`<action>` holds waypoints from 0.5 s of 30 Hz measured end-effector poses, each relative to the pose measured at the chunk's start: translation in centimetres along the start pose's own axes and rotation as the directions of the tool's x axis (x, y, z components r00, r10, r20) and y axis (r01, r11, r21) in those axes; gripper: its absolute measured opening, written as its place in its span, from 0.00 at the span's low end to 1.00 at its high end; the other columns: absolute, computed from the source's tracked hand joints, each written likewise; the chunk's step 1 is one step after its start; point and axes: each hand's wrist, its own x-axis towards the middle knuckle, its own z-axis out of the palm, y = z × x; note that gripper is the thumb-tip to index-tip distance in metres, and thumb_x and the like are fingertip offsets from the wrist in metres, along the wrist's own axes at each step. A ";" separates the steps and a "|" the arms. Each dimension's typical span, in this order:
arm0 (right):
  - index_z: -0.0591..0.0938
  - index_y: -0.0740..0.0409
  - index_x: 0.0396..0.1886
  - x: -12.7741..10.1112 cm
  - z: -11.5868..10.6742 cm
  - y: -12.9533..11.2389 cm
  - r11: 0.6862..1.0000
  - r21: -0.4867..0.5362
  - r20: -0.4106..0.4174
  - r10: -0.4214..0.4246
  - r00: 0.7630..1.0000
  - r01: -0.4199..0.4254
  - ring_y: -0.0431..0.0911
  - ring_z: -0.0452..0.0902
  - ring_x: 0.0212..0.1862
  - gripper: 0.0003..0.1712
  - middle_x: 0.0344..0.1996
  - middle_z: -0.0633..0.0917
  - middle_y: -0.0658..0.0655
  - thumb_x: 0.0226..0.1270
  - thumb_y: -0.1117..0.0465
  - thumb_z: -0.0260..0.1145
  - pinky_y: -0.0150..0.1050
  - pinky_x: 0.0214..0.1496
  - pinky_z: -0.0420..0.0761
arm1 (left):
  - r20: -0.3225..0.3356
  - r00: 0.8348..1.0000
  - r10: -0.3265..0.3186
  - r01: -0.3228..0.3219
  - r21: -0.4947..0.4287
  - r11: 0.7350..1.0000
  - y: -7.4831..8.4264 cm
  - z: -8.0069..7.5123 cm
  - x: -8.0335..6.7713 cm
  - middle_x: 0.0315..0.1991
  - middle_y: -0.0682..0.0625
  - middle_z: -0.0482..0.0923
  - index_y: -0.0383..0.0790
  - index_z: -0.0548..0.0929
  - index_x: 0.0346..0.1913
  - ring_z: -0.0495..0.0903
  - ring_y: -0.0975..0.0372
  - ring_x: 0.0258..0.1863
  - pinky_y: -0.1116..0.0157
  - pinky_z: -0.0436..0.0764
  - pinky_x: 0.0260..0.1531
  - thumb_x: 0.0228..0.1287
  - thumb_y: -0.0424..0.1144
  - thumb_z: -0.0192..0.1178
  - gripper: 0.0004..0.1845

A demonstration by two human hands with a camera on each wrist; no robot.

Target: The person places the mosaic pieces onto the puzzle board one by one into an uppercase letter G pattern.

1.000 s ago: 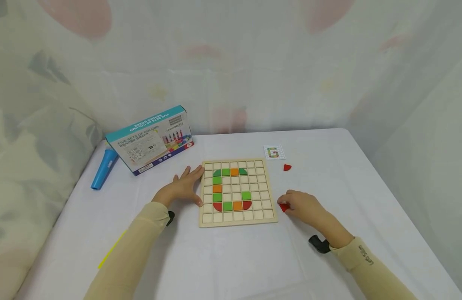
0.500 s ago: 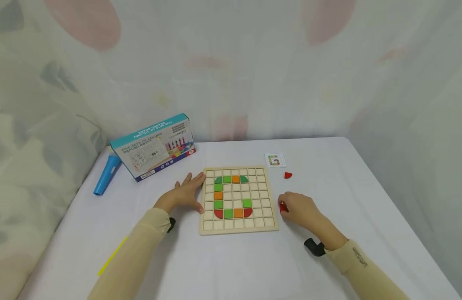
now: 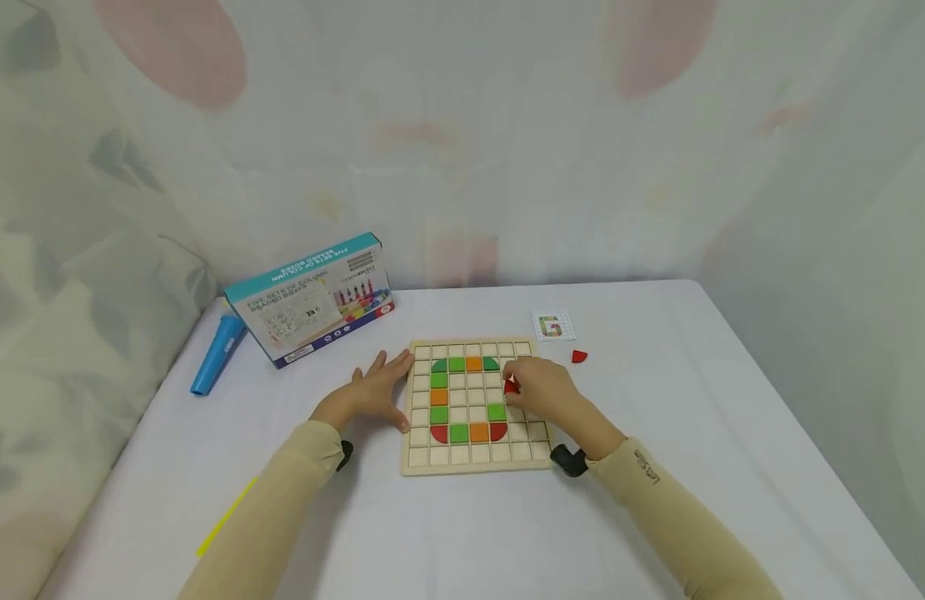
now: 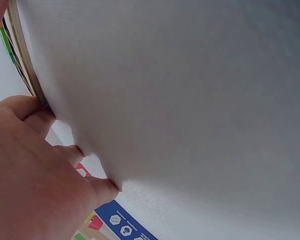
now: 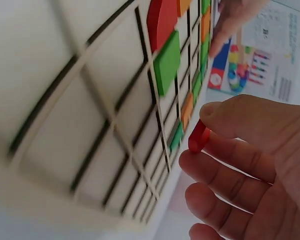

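Note:
A wooden grid board [image 3: 421,458] lies mid-table, with green, orange and red tiles set in a G-like outline. My right hand [image 3: 541,387] is over the board's right part, pinching a red quarter-round tile [image 5: 199,136] between thumb and index finger. In the right wrist view this tile is close over the grid, past the light green square tile [image 5: 167,64]. At the board's left edge my left hand [image 3: 368,393] is spread, its thumb and fingertips right at the rim. The left wrist view shows those fingers [image 4: 40,120] by the board's side.
Behind the board is a small pattern card [image 3: 553,326] showing a G, with another red quarter-round tile [image 3: 579,357] in front of it. A cardboard box [image 3: 312,304] stands back left beside a blue microphone-shaped object [image 3: 218,354]. A yellow strip [image 3: 226,518] lies by the left sleeve.
My right hand has moved left from the table beside the board to over its right columns, carrying the red tile. The left hand stays at the edge. The head view has tilted up slightly.

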 end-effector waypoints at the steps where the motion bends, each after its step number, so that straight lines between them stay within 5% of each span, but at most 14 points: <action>1: 0.82 0.55 0.42 0.4 0.2 -0.3 1.000 0.000 0.013 -0.005 1.000 0.005 0.40 0.69 0.27 0.15 0.24 0.76 0.45 0.55 0.55 0.69 0.32 0.24 0.71 | -0.002 1.000 0.001 -0.001 -0.003 1.000 0.0 0.0 0.0 0.74 0.48 0.36 0.45 0.45 0.73 0.28 0.44 0.70 0.33 0.31 0.58 0.30 0.52 0.76 0.67; 15: 0.84 0.54 0.38 2.0 1.4 -1.9 1.000 0.031 0.088 -0.008 0.996 0.005 0.41 0.71 0.29 0.10 0.26 0.78 0.46 0.56 0.57 0.69 0.34 0.30 0.73 | -0.017 1.000 0.024 -0.024 -0.009 1.000 -0.5 0.4 0.1 0.74 0.49 0.36 0.46 0.45 0.73 0.27 0.45 0.70 0.33 0.31 0.58 0.29 0.53 0.76 0.67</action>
